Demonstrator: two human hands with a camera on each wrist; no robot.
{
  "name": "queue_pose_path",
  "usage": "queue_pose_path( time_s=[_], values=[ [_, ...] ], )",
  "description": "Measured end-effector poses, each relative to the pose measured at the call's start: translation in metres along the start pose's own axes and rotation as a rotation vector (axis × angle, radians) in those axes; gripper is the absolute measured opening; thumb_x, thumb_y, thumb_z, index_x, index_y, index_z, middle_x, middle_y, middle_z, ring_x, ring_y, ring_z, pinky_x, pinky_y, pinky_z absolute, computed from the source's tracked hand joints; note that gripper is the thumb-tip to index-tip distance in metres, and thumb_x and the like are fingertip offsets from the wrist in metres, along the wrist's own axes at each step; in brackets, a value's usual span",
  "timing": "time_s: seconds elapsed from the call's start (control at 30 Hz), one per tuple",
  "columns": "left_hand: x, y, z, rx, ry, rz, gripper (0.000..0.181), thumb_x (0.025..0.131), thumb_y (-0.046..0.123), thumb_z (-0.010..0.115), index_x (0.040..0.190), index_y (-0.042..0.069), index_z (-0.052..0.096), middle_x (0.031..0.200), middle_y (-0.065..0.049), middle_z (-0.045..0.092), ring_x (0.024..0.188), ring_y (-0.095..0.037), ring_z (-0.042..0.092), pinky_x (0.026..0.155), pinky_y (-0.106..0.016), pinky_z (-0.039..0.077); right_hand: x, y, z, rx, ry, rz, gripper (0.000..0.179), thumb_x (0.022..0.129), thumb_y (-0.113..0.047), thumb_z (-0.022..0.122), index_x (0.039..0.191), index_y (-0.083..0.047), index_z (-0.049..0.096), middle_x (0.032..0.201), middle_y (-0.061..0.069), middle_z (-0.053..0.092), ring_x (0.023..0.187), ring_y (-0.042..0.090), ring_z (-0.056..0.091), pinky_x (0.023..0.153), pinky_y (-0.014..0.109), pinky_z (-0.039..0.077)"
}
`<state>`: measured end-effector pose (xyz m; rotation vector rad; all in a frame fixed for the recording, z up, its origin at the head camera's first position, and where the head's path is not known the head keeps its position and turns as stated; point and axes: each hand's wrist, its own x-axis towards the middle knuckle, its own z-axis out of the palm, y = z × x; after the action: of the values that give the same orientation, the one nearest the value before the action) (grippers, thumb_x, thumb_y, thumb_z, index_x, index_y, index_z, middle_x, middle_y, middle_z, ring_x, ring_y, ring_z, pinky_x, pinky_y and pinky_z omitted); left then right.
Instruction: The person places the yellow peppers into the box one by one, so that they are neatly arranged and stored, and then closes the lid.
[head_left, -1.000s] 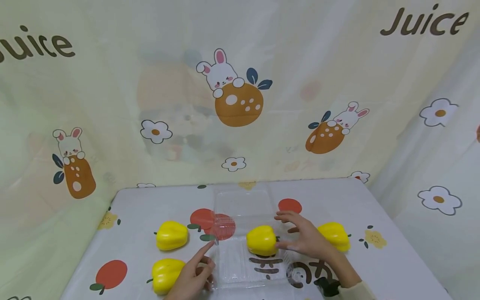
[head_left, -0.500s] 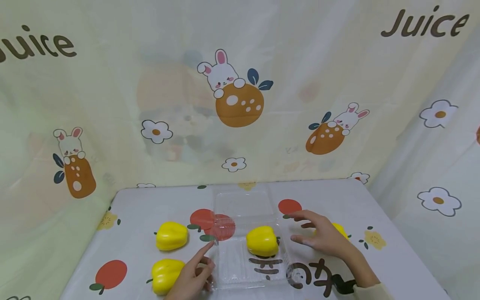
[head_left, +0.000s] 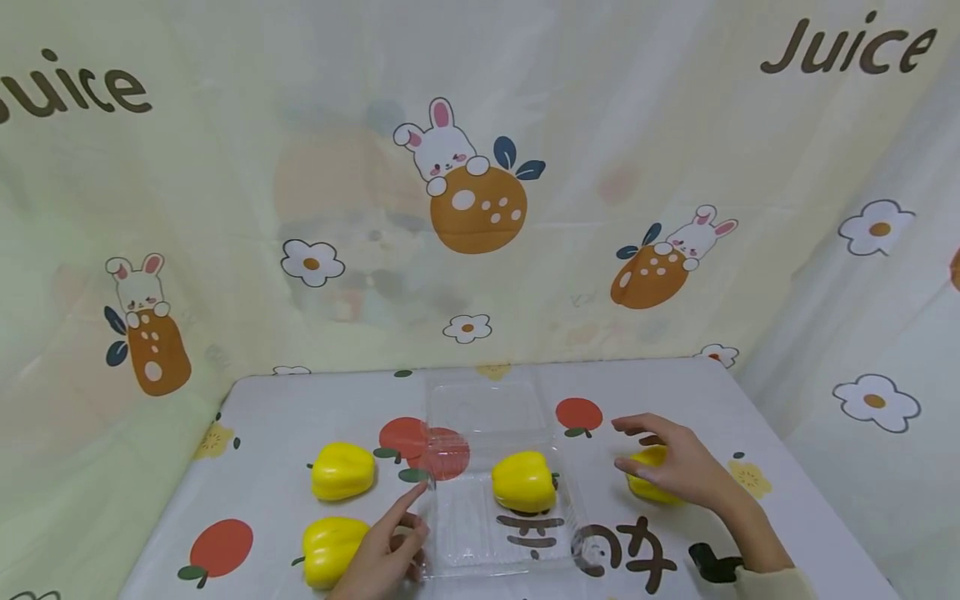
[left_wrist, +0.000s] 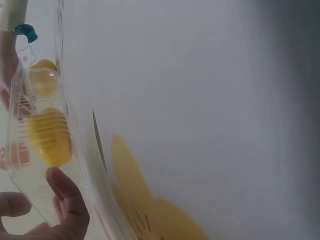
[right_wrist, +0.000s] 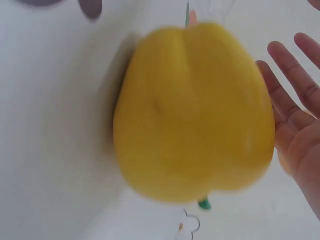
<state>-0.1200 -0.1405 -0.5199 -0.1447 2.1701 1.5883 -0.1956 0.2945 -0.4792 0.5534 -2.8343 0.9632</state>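
A yellow bell pepper (head_left: 525, 482) with a green stem lies in the right half of a clear plastic box (head_left: 463, 521), whose lid is folded back. My left hand (head_left: 381, 550) is at the box's left side, index finger extended along the rim, other fingers bent. The left wrist view shows its thumb and fingers apart beside the see-through wall. My right hand (head_left: 686, 467) hovers over another yellow bell pepper (head_left: 649, 492) right of the box, partly hiding it. In the right wrist view this bell pepper (right_wrist: 192, 115) fills the middle, the spread fingers beside it.
Two more yellow bell peppers lie left of the box, one farther back (head_left: 342, 472) and one nearer (head_left: 330, 552) beside the left hand. A white printed cloth (head_left: 262, 450) covers the table. A printed curtain (head_left: 577, 275) hangs behind its far edge.
My right hand has moved right, away from the bell pepper in the box, to the one at the right. The left hand and box have stayed put.
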Motion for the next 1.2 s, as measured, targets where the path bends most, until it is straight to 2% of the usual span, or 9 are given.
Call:
queue_pose_path(
  time_s=[0.2, 0.37, 0.43, 0.6, 0.67, 0.73, 0.8, 0.97, 1.2],
  values=[
    [-0.001, 0.001, 0.001, 0.007, 0.006, -0.005, 0.066, 0.109, 0.02, 0.059, 0.168, 0.019, 0.031, 0.117, -0.01, 0.062, 0.081, -0.016, 0.063, 0.076, -0.031, 0.06, -0.006, 0.015, -0.014, -0.029, 0.019, 0.029, 0.052, 0.089, -0.033, 0.087, 0.135, -0.018, 0.068, 0.131, 0.004, 0.074, 0.111, 0.01, 0.067, 0.099, 0.045, 0.063],
    [0.0, 0.0, 0.001, 0.008, 0.008, -0.004, 0.066, 0.108, 0.02, 0.06, 0.168, 0.02, 0.031, 0.117, -0.01, 0.062, 0.08, -0.016, 0.064, 0.075, -0.03, 0.061, -0.012, 0.032, -0.021, -0.028, 0.035, 0.057, 0.052, 0.089, -0.031, 0.086, 0.135, -0.017, 0.068, 0.131, 0.008, 0.074, 0.109, -0.005, 0.06, 0.097, 0.037, 0.063],
    [0.0, 0.0, 0.001, 0.006, 0.007, 0.0, 0.066, 0.108, 0.021, 0.06, 0.168, 0.021, 0.032, 0.116, -0.01, 0.062, 0.08, -0.016, 0.064, 0.075, -0.03, 0.061, -0.013, 0.039, -0.023, -0.026, 0.034, 0.073, 0.052, 0.089, -0.031, 0.086, 0.135, -0.016, 0.068, 0.131, 0.01, 0.074, 0.11, 0.001, 0.063, 0.097, 0.034, 0.062],
    [0.0, -0.001, 0.001, 0.006, 0.009, 0.007, 0.066, 0.108, 0.021, 0.06, 0.168, 0.021, 0.031, 0.116, -0.01, 0.062, 0.079, -0.016, 0.064, 0.075, -0.031, 0.061, -0.019, 0.053, -0.024, 0.005, -0.007, 0.115, 0.053, 0.091, -0.031, 0.085, 0.136, -0.011, 0.067, 0.134, 0.015, 0.073, 0.116, 0.034, 0.067, 0.094, 0.027, 0.061],
    [0.0, -0.001, 0.001, 0.008, 0.011, 0.004, 0.066, 0.108, 0.021, 0.06, 0.168, 0.021, 0.031, 0.116, -0.01, 0.062, 0.079, -0.016, 0.064, 0.076, -0.03, 0.061, -0.021, 0.057, -0.023, 0.021, -0.023, 0.125, 0.054, 0.091, -0.03, 0.085, 0.137, -0.009, 0.066, 0.135, 0.016, 0.072, 0.116, 0.036, 0.067, 0.093, 0.025, 0.061],
    [0.0, 0.0, 0.001, 0.009, 0.012, -0.002, 0.066, 0.108, 0.021, 0.06, 0.167, 0.022, 0.032, 0.116, -0.01, 0.062, 0.079, -0.016, 0.064, 0.076, -0.03, 0.061, -0.025, 0.059, -0.023, 0.03, -0.033, 0.133, 0.054, 0.091, -0.03, 0.084, 0.138, -0.009, 0.066, 0.135, 0.016, 0.072, 0.115, 0.031, 0.069, 0.091, 0.022, 0.06],
    [0.0, 0.0, 0.002, 0.009, 0.013, -0.006, 0.066, 0.108, 0.02, 0.06, 0.167, 0.022, 0.032, 0.116, -0.01, 0.061, 0.079, -0.016, 0.064, 0.076, -0.03, 0.061, -0.028, 0.06, -0.023, 0.041, -0.04, 0.138, 0.054, 0.092, -0.029, 0.084, 0.138, -0.009, 0.066, 0.135, 0.016, 0.072, 0.112, 0.018, 0.069, 0.09, 0.02, 0.06],
    [0.0, 0.001, 0.003, 0.016, 0.018, -0.009, 0.066, 0.108, 0.02, 0.06, 0.167, 0.021, 0.032, 0.117, -0.01, 0.062, 0.079, -0.016, 0.064, 0.075, -0.03, 0.061, -0.033, 0.062, -0.024, 0.076, -0.062, 0.134, 0.056, 0.091, -0.028, 0.084, 0.139, -0.008, 0.065, 0.137, 0.014, 0.071, 0.109, -0.012, 0.057, 0.09, 0.016, 0.058],
    [-0.001, 0.001, 0.002, 0.02, 0.019, 0.003, 0.065, 0.108, 0.022, 0.06, 0.167, 0.022, 0.032, 0.119, -0.01, 0.062, 0.079, -0.016, 0.064, 0.076, -0.031, 0.061, -0.039, 0.07, -0.021, 0.112, -0.071, 0.129, 0.06, 0.09, -0.026, 0.085, 0.142, -0.006, 0.062, 0.139, 0.016, 0.069, 0.11, -0.019, 0.052, 0.09, 0.013, 0.056]
  ],
)
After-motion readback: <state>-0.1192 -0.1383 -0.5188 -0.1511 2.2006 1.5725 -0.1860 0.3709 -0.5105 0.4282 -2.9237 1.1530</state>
